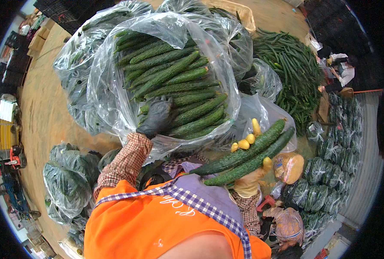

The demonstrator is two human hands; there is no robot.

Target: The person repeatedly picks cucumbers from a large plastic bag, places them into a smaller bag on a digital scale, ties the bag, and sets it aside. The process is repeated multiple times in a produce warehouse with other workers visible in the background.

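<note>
My right hand (243,144), in a yellow glove, is shut on two long green cucumbers (243,155). Its fingertips wrap over one side and the thumb shows on the other. In a dark glove, my left hand (158,116) rests on cucumbers at the near left inside a large clear plastic bag (101,74). Whether it grips one is hidden. Rows of cucumbers (179,81) lie side by side in that bag, whose mouth is spread wide. Close to the held pair, a clear plastic sheet or bag (276,110) sticks out at the right.
More filled plastic bags (72,51) crowd around the open one. A big heap of loose cucumbers (286,71) lies at right, with a seated person (344,71) beyond. Bagged cucumbers (321,171) stand in rows; another person (287,223) is near them. Filled bags (67,184) sit at left.
</note>
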